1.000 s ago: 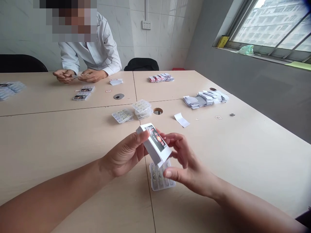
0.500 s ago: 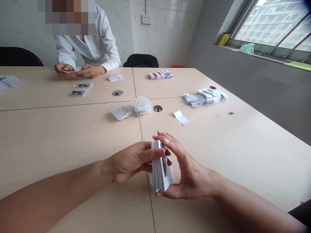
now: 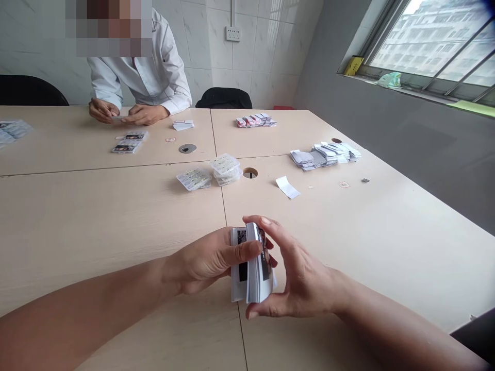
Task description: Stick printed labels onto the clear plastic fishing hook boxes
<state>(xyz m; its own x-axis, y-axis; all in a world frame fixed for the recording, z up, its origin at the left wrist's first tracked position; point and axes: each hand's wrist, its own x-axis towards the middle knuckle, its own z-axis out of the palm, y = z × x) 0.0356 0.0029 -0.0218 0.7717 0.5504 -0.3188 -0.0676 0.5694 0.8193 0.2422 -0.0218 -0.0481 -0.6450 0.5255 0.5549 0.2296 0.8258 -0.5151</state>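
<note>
A thick stack of white printed cards with dark pictures is held upright over the table in front of me. My left hand is closed on it, thumb across the front and fingers mostly behind. The stack is split, and a dark printed face shows on the part nearer my left palm. My right hand curves around the right side, fingertips at the upper edge and thumb by the lower corner. Beyond my hands, a folded white paper lies on the table.
Clear plastic cases lie left of a round table hole. Folded paper piles stand at the right, red-and-white bundles farther back. Across the table, a person in a white shirt holds a small flat item near printed cases.
The stack has parted, with one portion shifted left to bare a dark printed face. My right hand stays around the right side. The co-worker's hands have barely moved.
</note>
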